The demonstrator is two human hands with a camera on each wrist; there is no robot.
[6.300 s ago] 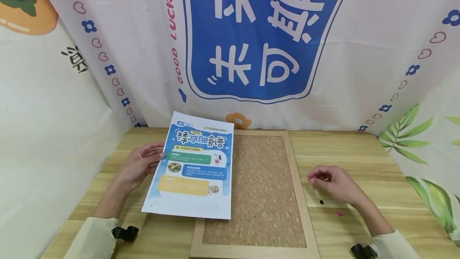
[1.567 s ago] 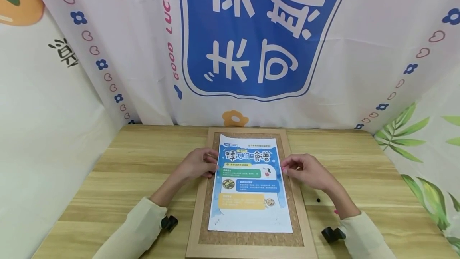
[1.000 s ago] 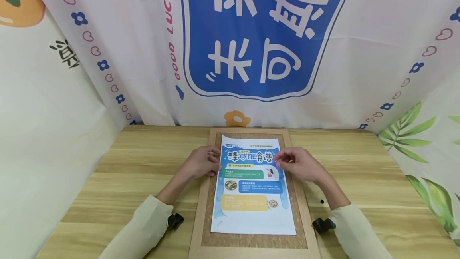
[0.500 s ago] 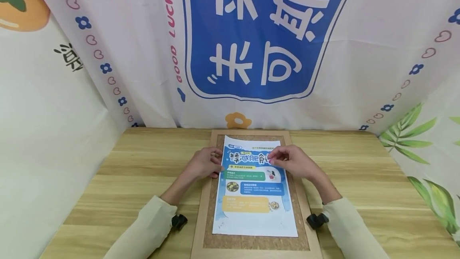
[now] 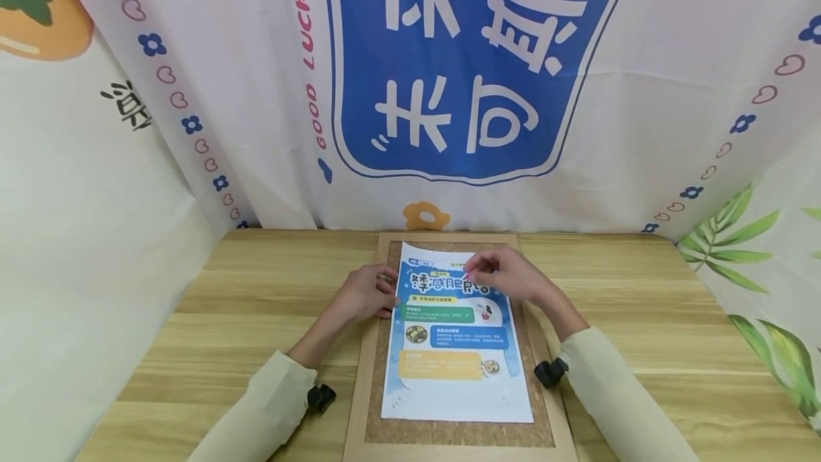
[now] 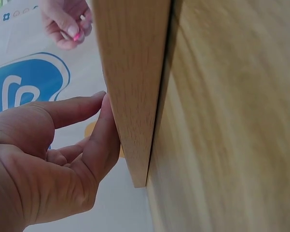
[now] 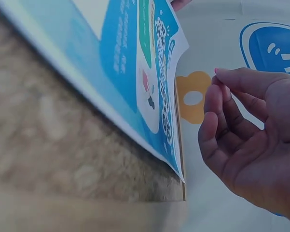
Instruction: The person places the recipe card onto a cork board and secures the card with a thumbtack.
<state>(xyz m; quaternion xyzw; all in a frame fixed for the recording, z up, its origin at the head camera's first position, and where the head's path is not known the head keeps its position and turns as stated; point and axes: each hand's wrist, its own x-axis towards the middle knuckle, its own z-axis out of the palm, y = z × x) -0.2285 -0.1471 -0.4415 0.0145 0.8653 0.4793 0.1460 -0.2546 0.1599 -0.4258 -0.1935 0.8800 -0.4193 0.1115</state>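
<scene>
A printed poster sheet (image 5: 455, 394), blue and white with coloured text boxes, lies over a wood-framed cork board (image 5: 458, 435). Its top left corner curls upward. My left hand (image 5: 365, 293) pinches the sheet's left edge between thumb and finger; in the left wrist view these fingertips sit right at the board's wooden frame (image 6: 132, 72). Above the upper part of the sheet, my right hand (image 5: 509, 275) holds a small pink pushpin (image 7: 217, 71) between thumb and index finger. Most of the pin is hidden in the fingers.
The board stands on a wood-grain table (image 5: 256, 305). Behind the table hangs a white cloth with a large blue printed panel (image 5: 442, 55). Black wrist cameras (image 5: 550, 373) sit at both sleeves.
Earlier the left hand brought the sheet from the left onto the board. The right hand has moved left with the pushpin, from beside the board to over the poster's title. The left hand stays nearly still lately.
</scene>
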